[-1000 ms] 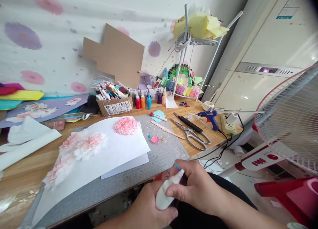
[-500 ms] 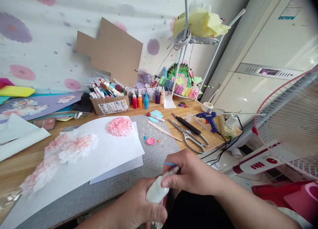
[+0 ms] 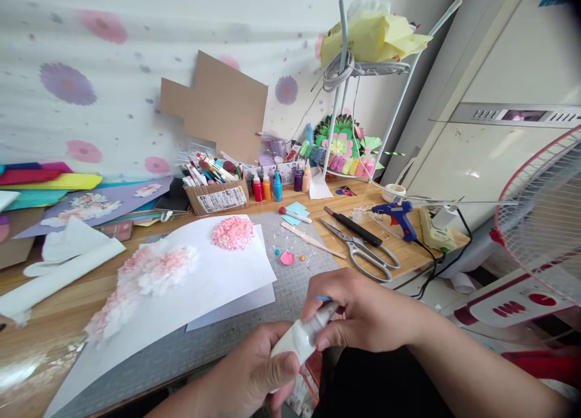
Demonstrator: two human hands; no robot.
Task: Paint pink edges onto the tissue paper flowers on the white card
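My left hand (image 3: 258, 372) is wrapped round a white squeeze bottle (image 3: 297, 340), which tilts up to the right over the desk's front edge. My right hand (image 3: 363, 315) grips the clear cap (image 3: 325, 316) at the bottle's upper end, and a bit of blue shows between its fingers. Just beyond the hands lies a grey cutting mat (image 3: 295, 285). On it are a pink disc (image 3: 287, 259), a small blue ball (image 3: 277, 251) and a small orange ball (image 3: 302, 258). White paper (image 3: 218, 279) to the left bears pink-and-white ruffled flowers (image 3: 158, 267) and a pink crumbly cluster (image 3: 233, 232).
Scissors (image 3: 361, 251), a black-handled cutter (image 3: 354, 226), a wooden stick (image 3: 313, 240) and a blue glue gun (image 3: 397, 215) lie to the right. Behind stand a cardboard box of brushes (image 3: 218, 197) and several paint bottles (image 3: 267, 188). A fan (image 3: 540, 224) stands at far right.
The view has shifted left, so the desk things appear further right. The bottle has tipped a little more to the right, and its clear cap shows more between my hands.
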